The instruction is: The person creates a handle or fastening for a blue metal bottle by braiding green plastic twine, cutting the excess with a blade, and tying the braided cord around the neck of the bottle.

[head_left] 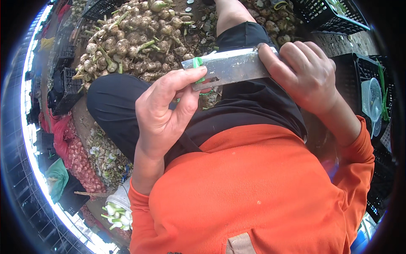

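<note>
Across my lap, both hands hold up a broad, flat metal blade (234,67) with a slot near its left end. A thin green strip (198,63) is wrapped round that end. My left hand (167,99) is closed there, its fingertips pinching the blade's end at the strip. My right hand (302,70) grips the blade's other end, with one finger stretched along its upper edge; any handle is hidden under that hand. Beyond the blade, a large heap of soil-covered garlic bulbs (131,42) with cut stems lies on the ground.
More bulbs (272,27) lie beyond my knee. Black plastic crates (332,17) stand far right, and a clear plastic tub (371,99) is at the right. On the left are a red net sack (80,158), a pile of peelings (108,156) and a white bucket (120,197) with pale trimmed bulbs.
</note>
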{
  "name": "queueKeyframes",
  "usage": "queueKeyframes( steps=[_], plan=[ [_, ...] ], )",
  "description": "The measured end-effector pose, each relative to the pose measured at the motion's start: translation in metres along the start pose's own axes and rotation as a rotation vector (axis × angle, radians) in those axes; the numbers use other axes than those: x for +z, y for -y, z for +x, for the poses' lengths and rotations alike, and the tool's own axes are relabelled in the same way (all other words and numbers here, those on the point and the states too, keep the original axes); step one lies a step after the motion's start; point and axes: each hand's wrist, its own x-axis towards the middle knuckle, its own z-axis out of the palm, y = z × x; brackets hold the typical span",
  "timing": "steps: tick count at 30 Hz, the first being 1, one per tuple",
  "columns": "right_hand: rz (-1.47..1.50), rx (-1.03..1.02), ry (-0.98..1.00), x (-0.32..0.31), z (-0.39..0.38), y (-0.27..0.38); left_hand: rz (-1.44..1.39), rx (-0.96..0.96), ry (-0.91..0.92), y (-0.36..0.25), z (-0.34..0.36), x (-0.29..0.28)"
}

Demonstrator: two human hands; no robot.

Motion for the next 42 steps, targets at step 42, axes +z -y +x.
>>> queueKeyframes(
  steps=[42],
  plan=[
    [0.406, 1.463, 0.415, 0.221, -0.162, -0.054, -0.431, -0.69, -0.137, 0.069, 0.032, 0.016]
  ],
)
